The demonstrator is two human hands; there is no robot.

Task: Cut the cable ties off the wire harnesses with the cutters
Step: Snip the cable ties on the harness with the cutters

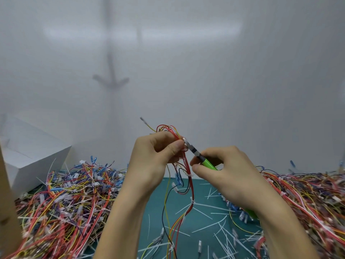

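Wire harness of red, yellow, orange and black leads [191, 186]: hangs at frame centre from the left hand down to the 6 o'clock edge, with white nylon cable ties [192, 201] cinched round it at intervals.

Teal mat surface [197, 191]: strewn with thin white cut tie strips [205, 209].

Left heap of tangled multicoloured harnesses [65, 202]: on the surface at 8 o'clock. Right heap of the same [308, 202]: at 4 o'clock.

Left hand [147, 161]: raised just left of centre, its grip pinching the harness's upper loop between thumb and fingers.

Right hand [229, 171]: at 3 o'clock of the left hand, its grip curled round the green-handled cutters [210, 164]. The dark steel nose points to 10 o'clock and meets the bundle at a white tie beside the left thumb. Whether the blades are closed cannot be told.

White box [28, 152]: tilted, at 9 o'clock behind the left heap.

Brown cardboard panel [7, 202]: upright along the left edge.

Plain white wall [186, 53]: fills the far half, carrying a blurred grey shadow at 11 o'clock.
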